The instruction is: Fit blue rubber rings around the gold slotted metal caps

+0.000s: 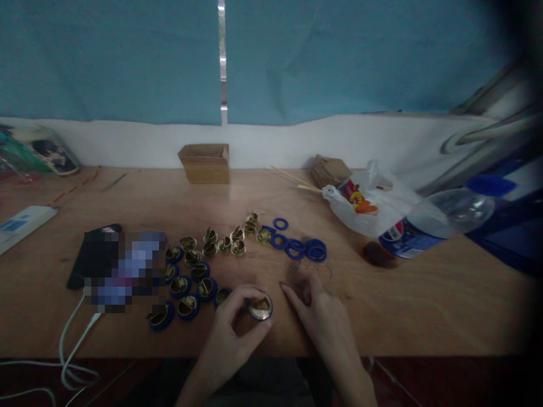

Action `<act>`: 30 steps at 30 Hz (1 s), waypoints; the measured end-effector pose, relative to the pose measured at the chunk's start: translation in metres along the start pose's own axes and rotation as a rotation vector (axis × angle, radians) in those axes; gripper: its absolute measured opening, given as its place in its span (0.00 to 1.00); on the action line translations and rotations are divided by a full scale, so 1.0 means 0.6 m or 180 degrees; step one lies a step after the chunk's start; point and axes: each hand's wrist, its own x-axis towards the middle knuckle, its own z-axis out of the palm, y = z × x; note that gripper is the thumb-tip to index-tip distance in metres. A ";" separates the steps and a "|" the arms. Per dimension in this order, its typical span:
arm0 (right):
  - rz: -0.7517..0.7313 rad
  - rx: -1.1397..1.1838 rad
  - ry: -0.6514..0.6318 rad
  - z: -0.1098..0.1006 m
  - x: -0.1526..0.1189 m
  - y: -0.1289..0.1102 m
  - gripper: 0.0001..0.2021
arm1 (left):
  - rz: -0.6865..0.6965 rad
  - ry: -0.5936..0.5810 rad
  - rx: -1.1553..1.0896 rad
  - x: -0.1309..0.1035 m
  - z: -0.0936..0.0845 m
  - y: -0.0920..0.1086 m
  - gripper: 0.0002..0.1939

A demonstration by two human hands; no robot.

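My left hand (237, 325) pinches a small round metal piece (260, 307) between thumb and forefinger, over the table's front part. It has a shiny rim and a gold-coloured inside. My right hand (320, 308) hovers just to the right, thumb and fingers apart, near thin clear rings (320, 270) that are hard to make out. Beyond it lie several blue rings (316, 250). Several gold-coloured round metal pieces (210, 249) with a bar across them stand loose in the middle. Closer in on the left, similar pieces with blue rings around them (188, 306) are grouped.
Left of the pieces lie a black phone (93, 260) and a blurred-out device with white cables (68, 345). An open cardboard box (206, 167) stands at the back. On the right are a white plastic bag (382, 198) and a tilted Pepsi bottle (424, 226) on the wooden table (407, 305).
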 end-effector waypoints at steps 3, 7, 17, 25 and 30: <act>-0.0081 -0.0111 -0.0072 0.001 0.006 0.003 0.14 | 0.0008 -0.0014 -0.0018 0.000 0.000 0.001 0.14; -0.0225 -0.0144 -0.0144 0.006 0.011 0.006 0.11 | 0.0041 0.0000 -0.0023 0.000 0.000 0.000 0.14; -0.0261 0.0050 -0.0417 -0.002 0.019 0.006 0.08 | 0.0051 0.0002 -0.0025 -0.001 0.001 -0.004 0.14; -0.0418 0.0455 -0.0448 -0.019 0.021 0.010 0.07 | 0.0017 0.0056 -0.0109 -0.001 0.002 -0.004 0.16; -0.0431 0.0739 -0.0671 -0.033 0.021 0.010 0.12 | -0.0067 0.0145 -0.0112 -0.001 0.007 -0.009 0.19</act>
